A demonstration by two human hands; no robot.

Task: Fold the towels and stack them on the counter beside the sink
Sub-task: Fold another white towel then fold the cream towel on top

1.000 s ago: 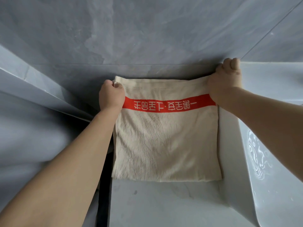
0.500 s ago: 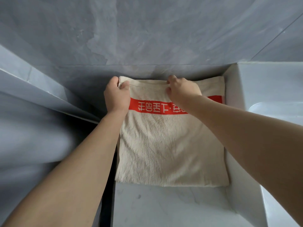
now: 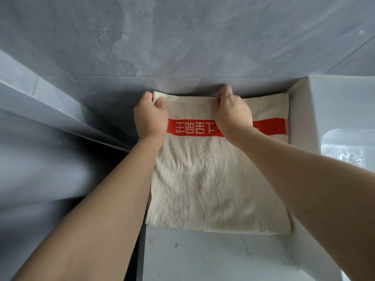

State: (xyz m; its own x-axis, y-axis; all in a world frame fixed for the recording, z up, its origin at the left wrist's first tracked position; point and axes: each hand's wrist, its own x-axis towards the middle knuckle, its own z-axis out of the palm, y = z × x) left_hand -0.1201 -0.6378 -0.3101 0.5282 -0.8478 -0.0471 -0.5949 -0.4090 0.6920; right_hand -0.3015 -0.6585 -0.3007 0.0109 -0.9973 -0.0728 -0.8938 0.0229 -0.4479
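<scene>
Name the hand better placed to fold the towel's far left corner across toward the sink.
Left. The left hand already pinches the towel's far left corner; the right hand grips mid-edge, nearer the sink.

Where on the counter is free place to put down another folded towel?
One bare strip of counter lies between the towel and the near edge. Farther back it is crowded: the towel fills the width up to the sink wall, and the left hand and right hand grip its far edge.
</scene>
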